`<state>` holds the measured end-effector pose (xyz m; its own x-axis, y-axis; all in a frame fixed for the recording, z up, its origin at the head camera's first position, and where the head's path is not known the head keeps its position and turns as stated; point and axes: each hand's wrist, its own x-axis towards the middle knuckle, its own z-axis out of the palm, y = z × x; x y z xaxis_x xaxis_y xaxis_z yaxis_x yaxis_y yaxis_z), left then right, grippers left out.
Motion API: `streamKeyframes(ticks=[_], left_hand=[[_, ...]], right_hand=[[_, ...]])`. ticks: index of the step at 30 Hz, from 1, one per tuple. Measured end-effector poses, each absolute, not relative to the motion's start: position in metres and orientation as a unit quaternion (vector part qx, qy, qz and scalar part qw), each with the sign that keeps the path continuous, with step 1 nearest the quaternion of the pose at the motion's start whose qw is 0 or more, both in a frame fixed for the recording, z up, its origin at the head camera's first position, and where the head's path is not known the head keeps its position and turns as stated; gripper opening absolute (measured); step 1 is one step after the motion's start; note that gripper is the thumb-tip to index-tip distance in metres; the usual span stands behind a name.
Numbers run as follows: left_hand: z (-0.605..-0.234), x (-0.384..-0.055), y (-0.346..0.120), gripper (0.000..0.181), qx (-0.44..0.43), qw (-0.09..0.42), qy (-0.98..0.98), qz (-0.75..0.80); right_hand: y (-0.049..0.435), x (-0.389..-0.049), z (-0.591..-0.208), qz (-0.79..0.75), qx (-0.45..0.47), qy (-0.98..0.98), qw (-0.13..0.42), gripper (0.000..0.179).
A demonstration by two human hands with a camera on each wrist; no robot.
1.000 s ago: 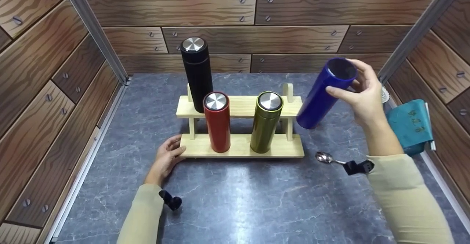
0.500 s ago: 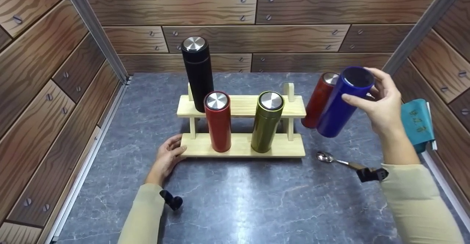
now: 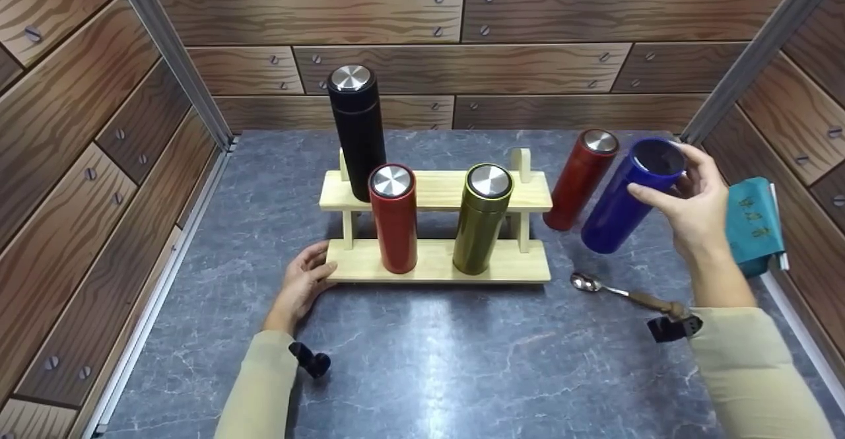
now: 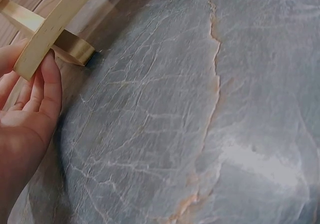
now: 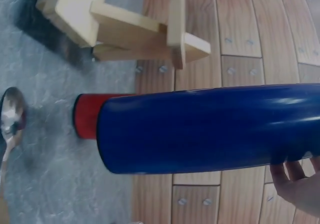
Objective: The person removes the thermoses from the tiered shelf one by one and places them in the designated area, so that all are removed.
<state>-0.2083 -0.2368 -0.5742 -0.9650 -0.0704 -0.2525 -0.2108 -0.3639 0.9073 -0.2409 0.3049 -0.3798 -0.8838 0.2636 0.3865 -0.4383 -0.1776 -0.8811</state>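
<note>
My right hand [image 3: 700, 204] grips a blue thermos flask [image 3: 620, 208] near its dark top, thumb on the near side. In the right wrist view the blue flask [image 5: 200, 129] spans the picture, partly covering a red flask behind it. That red flask [image 3: 575, 185] stands on the table right of the rack. With thumb above and fingers below, my left hand [image 3: 305, 287] holds the left end of the two-tier wooden rack [image 3: 432, 264]; the left wrist view shows the fingers around the rack's board [image 4: 42, 46]. On the rack stand a black flask [image 3: 356, 135], a red flask [image 3: 395, 228] and an olive-green flask [image 3: 482, 228].
A spoon [image 3: 587, 283] with a brown handle lies on the marbled table [image 3: 462, 360], close to my right sleeve. A teal book-like item [image 3: 754, 221] lies by the right wall. Wood-patterned panels [image 3: 383, 10] enclose the table at the back and sides.
My right hand has carried the blue flask right and lower, away from the rack. The red flask behind it has come into sight. My left hand stays at the rack's end.
</note>
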Motion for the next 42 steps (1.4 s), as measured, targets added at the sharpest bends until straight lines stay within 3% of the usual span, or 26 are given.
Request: streamKeyframes(ticks=[15,42], left_hand=[[-0.575,-0.208,-0.237,0.055,-0.118,0.038,0.562,0.818],[-0.575,-0.207,-0.235,0.055,-0.115,0.031,0.563,0.818]], right_hand=[[0.330,-0.265,-0.412,0.753,0.011,-0.601,0.268,0.068],[0.332,-0.319,-0.441,0.675,-0.103,-0.665,0.302,0.069]])
